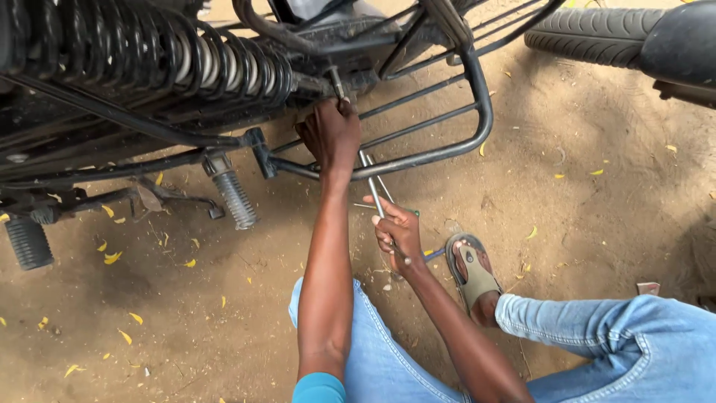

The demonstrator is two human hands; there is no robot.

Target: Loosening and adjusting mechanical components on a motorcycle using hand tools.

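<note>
Wrench: a long silver wrench runs from the near right hand up toward the bike's underside, tilted, its far end meeting a fitting under the frame.
Knees: blue jeans fill the near edge, one leg either side of the arms, a teal sleeve cuff at the very bottom.
Foot: a sandalled foot sits on the sand just right of the right hand.
Right hand: the right hand is curled shut round the near end of the wrench, fingers wrapped over the shaft, low above the ground.
Left hand: the left hand is further out, fist closed up at the fitting below the frame; what it grips inside the fingers I cannot tell.
Guard rail: a black tubular rack loops right of the left hand, the wrench passing across its lower bar.
Footpegs: a ribbed footpeg hangs left of the left hand, another at the far left.
Spring: a big coiled shock spring lies across the far left, dark coils going pale towards its right end.
Tyre: a black tyre lies far right.
Ground: sandy ground all round, dotted with yellow leaves.
</note>
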